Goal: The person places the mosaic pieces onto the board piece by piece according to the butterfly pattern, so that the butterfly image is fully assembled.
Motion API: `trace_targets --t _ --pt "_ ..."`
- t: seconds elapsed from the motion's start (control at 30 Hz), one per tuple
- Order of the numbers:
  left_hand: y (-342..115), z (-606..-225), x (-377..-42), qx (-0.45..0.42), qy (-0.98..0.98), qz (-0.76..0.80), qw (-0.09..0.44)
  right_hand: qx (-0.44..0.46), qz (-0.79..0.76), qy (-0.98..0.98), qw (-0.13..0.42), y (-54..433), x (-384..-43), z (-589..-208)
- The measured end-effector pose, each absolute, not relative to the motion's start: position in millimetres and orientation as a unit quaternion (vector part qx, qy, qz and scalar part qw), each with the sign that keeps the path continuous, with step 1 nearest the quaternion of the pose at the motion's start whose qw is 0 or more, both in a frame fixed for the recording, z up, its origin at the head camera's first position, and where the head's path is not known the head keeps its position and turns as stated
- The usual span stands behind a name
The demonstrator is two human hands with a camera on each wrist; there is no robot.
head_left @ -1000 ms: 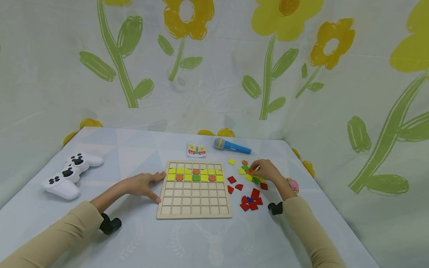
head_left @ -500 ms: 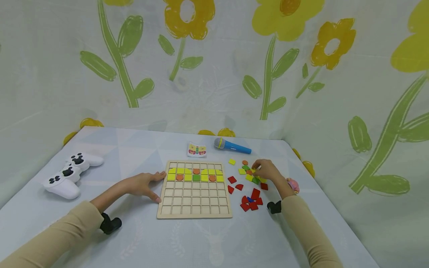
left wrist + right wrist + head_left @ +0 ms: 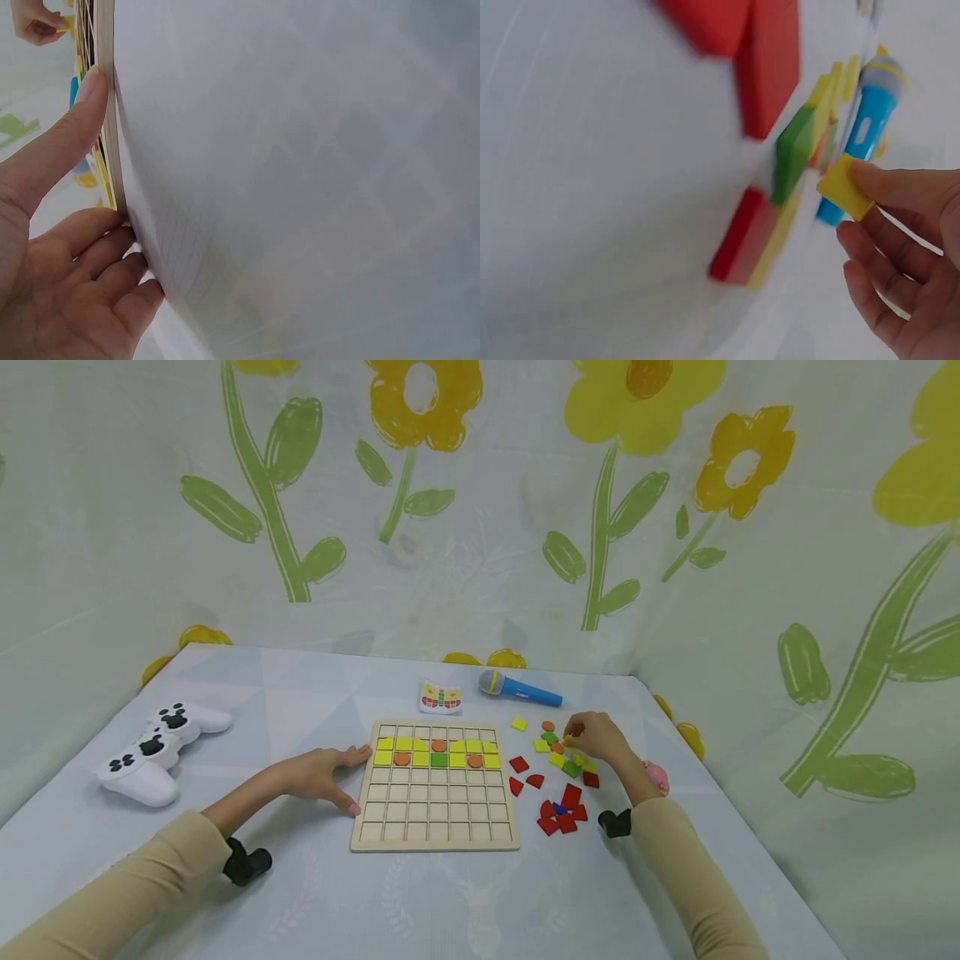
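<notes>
My left hand (image 3: pixel 318 774) rests against the left edge of a wooden grid board (image 3: pixel 435 845). In the left wrist view its thumb and fingertips touch the board's side, the fingers spread rather than wrapped round it. Yellow, orange and green tiles fill part of two upper rows of the grid. To the board's right, my right hand (image 3: pixel 597 735) is over the loose tiles. It pinches a small yellow tile (image 3: pixel 844 187) between thumb and fingers, lifted off the table in the right wrist view. Below it are a green tile (image 3: pixel 572 769) and a red tile (image 3: pixel 591 780).
Several red tiles (image 3: pixel 567 822) are scattered right of the board. Behind the board lie a picture card (image 3: pixel 441 698) with a butterfly pattern and a blue microphone (image 3: pixel 525 690). A white game controller (image 3: pixel 161 752) is at the left, and a pink object (image 3: pixel 657 775) sits beside the right wrist.
The right hand has risen slightly from the loose tiles, now with a yellow tile pinched in its fingers. The left hand and the board have stayed put.
</notes>
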State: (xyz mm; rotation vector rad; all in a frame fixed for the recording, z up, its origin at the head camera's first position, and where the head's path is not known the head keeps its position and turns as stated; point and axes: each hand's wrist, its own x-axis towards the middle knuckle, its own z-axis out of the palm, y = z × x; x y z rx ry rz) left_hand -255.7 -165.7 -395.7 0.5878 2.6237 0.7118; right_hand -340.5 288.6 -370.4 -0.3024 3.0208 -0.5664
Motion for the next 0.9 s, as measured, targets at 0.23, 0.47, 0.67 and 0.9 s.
trace_targets --t 0.23,0.47,0.67,0.9 --pt "-167 -394 -254 0.209 0.928 0.253 0.175 -0.131 -0.216 0.967 0.023 251 -328 -359" --pt "-167 -396 -256 0.207 0.93 0.246 0.176 -0.211 -0.268 0.939 0.038 209 -320 -360" --pt "-167 -397 -257 0.209 0.929 0.247 0.178 -0.26 -0.286 0.92 0.06 172 -312 -364" --pt "-168 -397 -257 0.213 0.929 0.247 0.178 -0.294 -0.287 0.908 0.084 139 -309 -366"
